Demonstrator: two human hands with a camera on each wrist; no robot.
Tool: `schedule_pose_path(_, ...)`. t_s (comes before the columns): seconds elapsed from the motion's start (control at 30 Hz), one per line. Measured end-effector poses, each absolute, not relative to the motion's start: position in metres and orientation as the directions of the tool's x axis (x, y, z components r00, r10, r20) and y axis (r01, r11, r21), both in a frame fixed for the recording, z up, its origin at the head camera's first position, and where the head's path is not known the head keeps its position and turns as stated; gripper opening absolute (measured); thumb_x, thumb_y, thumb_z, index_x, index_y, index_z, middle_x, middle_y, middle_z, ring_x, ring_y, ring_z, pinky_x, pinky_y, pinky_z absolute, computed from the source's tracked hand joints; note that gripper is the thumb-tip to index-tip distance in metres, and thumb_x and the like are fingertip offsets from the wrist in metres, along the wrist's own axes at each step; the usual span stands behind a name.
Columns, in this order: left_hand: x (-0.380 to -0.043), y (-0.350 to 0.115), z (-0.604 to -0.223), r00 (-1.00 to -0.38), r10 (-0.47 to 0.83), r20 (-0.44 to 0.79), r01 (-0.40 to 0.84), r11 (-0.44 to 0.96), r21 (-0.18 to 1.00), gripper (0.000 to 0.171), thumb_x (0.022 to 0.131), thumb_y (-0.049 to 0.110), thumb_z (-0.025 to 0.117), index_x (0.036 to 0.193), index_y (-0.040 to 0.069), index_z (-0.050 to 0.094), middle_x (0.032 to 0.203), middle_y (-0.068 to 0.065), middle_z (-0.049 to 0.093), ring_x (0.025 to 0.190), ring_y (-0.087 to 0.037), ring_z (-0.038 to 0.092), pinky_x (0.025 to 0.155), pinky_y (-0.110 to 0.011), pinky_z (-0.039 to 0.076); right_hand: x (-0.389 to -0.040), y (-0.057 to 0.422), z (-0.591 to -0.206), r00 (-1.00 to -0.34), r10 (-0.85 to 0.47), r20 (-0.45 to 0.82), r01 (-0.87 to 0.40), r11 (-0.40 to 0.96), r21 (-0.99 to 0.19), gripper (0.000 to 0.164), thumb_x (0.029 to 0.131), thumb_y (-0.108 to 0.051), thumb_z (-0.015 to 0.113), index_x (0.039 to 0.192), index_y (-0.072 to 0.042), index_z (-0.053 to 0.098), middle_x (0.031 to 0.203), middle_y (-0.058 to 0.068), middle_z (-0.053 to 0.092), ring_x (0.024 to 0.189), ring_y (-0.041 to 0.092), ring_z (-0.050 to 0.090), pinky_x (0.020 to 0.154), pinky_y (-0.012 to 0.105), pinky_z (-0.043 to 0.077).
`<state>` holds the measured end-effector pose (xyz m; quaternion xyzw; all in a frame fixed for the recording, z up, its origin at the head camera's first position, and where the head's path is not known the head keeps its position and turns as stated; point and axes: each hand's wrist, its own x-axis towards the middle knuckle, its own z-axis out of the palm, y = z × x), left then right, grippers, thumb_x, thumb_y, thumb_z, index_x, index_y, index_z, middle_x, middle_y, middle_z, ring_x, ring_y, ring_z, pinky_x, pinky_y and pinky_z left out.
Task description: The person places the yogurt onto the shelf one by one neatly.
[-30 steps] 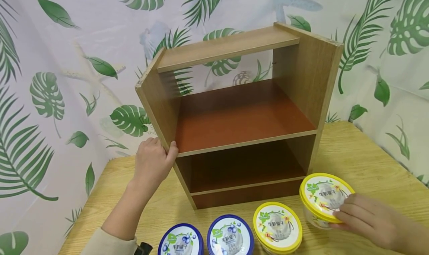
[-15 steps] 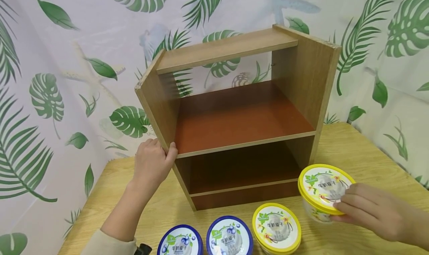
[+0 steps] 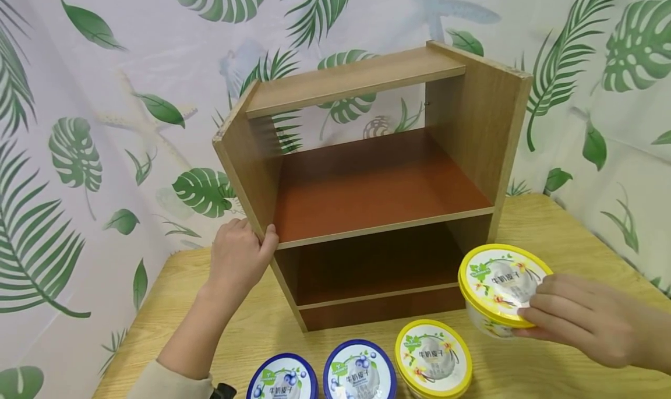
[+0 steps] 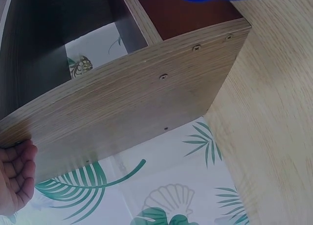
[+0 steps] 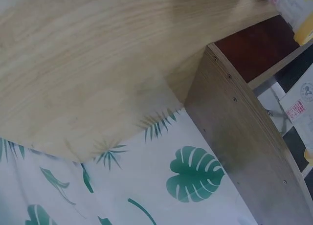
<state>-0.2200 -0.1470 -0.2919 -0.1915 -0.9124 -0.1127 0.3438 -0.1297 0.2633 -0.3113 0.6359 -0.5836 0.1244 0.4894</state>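
My left hand (image 3: 241,250) grips the left side panel of a small wooden shelf unit (image 3: 367,230). Its thumb lies on the front edge at the middle board, and in the left wrist view its fingers (image 4: 17,173) curl against the panel's outer face. Off the table at the unit's lower right, my right hand (image 3: 582,317) holds a round ice cream tub (image 3: 505,282) with a yellow lid by its right side. A second yellow-lidded tub (image 3: 433,358) stands on the table to its left. In the right wrist view, the held tub (image 5: 303,100) is cut by the right edge.
Two blue-lidded tubs (image 3: 359,371) stand beside the yellow one along the near edge of view. The shelf unit has an open back, a red-brown middle board and a dark lower compartment. A leaf-patterned cloth (image 3: 131,55) hangs behind the wooden table (image 3: 545,230).
My right hand has lifted the yellow-lidded tub upward and slightly left, toward the lower right of the shelf unit. The left hand keeps its grip on the side panel.
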Motion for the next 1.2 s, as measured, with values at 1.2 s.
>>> schedule_pose_path(1.2,-0.221,-0.148,-0.291,-0.691,0.271,0.67,0.42,0.905,0.068,0.028,0.086,0.019,0.051,0.07,0.0,0.063,0.058,-0.012,0.059,0.06,-0.031,0.056,0.059,-0.041,0.044,-0.158,0.26,-0.28,0.308,-0.638,0.706,-0.887,0.076,0.456,0.028,0.09,-0.024,0.063,0.094,0.004,0.064,0.088,0.008,0.063,0.072,0.022,0.054,0.064,0.026,0.046)
